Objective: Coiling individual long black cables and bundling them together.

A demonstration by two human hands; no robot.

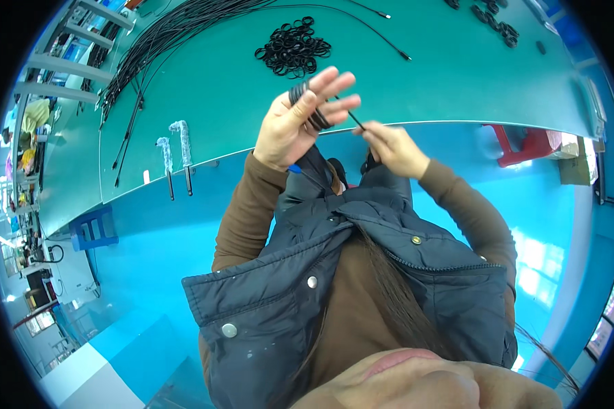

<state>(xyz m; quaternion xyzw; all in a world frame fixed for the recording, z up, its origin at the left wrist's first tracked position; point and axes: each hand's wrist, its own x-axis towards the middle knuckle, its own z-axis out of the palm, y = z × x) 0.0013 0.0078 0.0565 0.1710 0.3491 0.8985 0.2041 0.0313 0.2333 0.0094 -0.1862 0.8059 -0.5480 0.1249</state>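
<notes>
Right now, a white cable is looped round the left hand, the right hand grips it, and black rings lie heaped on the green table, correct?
Not quite: the cable is black, not white, as the head view shows. It is looped round the left hand, the right hand grips it, and black rings lie heaped on the green table.

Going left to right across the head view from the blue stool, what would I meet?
Blue stool, two partly wrapped black rods, left hand with black cable looped around it, right hand, red stool, cardboard box.
</notes>
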